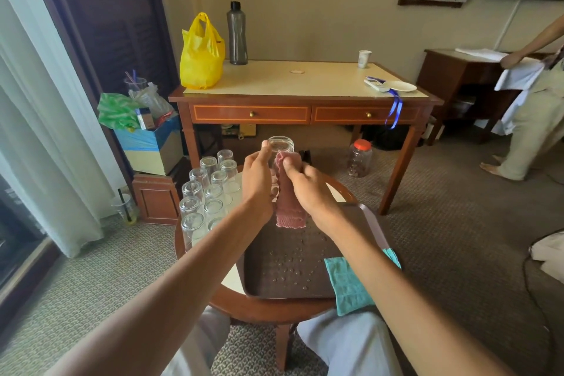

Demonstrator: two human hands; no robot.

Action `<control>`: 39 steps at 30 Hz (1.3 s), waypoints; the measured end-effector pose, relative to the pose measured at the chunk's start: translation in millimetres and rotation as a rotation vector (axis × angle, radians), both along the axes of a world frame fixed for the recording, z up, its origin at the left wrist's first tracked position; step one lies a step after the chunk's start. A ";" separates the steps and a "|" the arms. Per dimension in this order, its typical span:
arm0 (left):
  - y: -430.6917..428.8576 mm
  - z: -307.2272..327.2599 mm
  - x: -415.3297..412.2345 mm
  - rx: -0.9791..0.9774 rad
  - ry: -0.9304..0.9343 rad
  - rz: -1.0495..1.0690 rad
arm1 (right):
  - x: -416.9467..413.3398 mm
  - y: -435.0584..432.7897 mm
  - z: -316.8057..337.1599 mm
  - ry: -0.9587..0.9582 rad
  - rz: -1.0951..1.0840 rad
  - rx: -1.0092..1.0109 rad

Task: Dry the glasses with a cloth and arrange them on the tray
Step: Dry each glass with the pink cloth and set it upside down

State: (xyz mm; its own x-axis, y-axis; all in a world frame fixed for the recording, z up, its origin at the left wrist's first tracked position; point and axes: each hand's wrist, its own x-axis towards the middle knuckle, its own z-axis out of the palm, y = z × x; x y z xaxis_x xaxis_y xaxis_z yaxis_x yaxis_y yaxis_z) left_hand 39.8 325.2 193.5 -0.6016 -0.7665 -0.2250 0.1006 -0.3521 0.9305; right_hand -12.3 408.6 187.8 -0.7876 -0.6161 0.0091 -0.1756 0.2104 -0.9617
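Item: clear glass tumbler [280, 145], inverted, held above the dark brown plastic tray [283, 272]; left hand [259, 177], fingers curled round its wall; right hand [308, 188], fingers pinching the pink knitted cloth [288, 210] against it. Likely light, wet-slick, breakable; grip mid-wall
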 end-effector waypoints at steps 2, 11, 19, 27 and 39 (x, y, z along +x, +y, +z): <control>1.6 -2.8 1.5 0.044 -0.012 0.005 | -4.4 -4.8 -4.6 0.064 0.000 0.003; 12.7 -1.5 -1.4 -0.014 0.013 -0.123 | -10.2 0.6 18.5 -0.074 -0.149 -0.011; -1.0 -3.6 -2.3 -0.024 0.019 -0.022 | -1.4 -1.6 -8.4 0.068 -0.040 -0.001; 11.3 -9.8 -4.5 -0.056 0.008 -0.116 | -8.3 -8.2 10.0 0.020 -0.163 -0.195; 2.3 -7.9 -0.4 -0.064 0.029 -0.001 | 9.5 -8.0 -18.4 0.168 -0.072 -0.087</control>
State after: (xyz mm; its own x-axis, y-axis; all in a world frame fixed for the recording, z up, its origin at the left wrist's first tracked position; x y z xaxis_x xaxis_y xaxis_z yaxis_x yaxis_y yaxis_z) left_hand 39.5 327.5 185.6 -0.6083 -0.7778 -0.1580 0.1278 -0.2924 0.9477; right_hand -2.8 400.7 169.4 -0.8128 -0.5493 0.1943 -0.3222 0.1460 -0.9354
